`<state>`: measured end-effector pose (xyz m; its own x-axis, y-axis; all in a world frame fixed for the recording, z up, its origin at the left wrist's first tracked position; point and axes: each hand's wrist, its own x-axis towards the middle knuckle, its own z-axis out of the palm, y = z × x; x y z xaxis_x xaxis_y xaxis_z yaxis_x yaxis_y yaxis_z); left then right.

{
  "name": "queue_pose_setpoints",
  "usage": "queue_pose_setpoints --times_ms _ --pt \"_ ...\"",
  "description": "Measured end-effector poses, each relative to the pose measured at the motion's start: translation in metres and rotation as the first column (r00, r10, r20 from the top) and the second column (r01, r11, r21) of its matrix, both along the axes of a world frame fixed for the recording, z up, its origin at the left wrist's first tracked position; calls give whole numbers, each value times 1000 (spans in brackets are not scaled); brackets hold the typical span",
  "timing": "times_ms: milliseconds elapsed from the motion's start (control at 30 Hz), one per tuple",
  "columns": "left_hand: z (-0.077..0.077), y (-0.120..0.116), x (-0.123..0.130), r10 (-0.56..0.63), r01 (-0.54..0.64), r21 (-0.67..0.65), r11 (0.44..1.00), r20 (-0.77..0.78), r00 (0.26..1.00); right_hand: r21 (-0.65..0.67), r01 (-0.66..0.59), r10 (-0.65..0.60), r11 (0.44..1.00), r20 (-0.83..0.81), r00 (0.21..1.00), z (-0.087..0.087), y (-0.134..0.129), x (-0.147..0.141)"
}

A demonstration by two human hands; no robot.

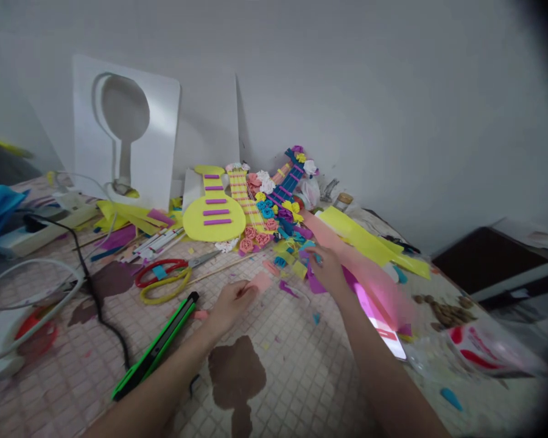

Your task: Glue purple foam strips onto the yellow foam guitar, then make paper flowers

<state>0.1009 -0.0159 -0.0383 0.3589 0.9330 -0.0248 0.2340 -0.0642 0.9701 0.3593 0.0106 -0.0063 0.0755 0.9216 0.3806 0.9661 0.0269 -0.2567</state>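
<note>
My left hand (234, 304) pinches a small pink paper piece (260, 282) over the middle of the table. My right hand (325, 267) reaches into a scatter of small coloured paper pieces (300, 269); its fingertips are at blue and purple scraps, and whether they hold one is too small to tell. Behind the hands stands a yellow guitar-shaped cutout (215, 226) with purple strips. Beside it are a yellow strung piece (244, 198) and a dark blue neck (290, 182), both trimmed with paper flowers (267, 210).
Red and yellow scissors (167, 283) and a green cutter (158, 347) lie left. A black cable (98, 304) crosses the left side. Pink crepe paper (365, 274), a lit phone (388, 340) and a red-and-white packet (479, 350) lie right. A white board (159, 121) leans behind.
</note>
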Motion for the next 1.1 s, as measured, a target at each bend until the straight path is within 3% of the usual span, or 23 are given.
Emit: queue_pose_setpoints --times_ms 100,200,300,433,567,667,867,1100 --pt "0 -3 1 -29 29 -4 1000 -23 999 -114 -140 144 984 30 989 -12 26 -17" --pt "2 -6 3 -67 67 -1 998 -31 997 -184 -155 168 971 55 984 -18 54 -20" --pt "5 -8 4 -100 100 4 995 -26 995 -236 -114 133 965 66 989 -14 76 -12" --pt "7 -7 4 -111 111 9 994 -43 993 -224 35 -27 974 39 999 2 92 14" --pt "5 -6 5 -100 100 -4 995 -44 994 -190 215 -227 958 -41 973 16 95 48" --pt "7 -7 5 -89 89 -23 996 -17 996 -211 244 -275 946 -129 953 17 91 64" --pt "14 -8 5 -72 72 -34 997 -19 997 -231 64 -140 971 -327 935 4 84 63" --pt "7 -7 6 -68 68 -28 997 18 998 -218 -57 -15 974 -314 949 -9 75 37"
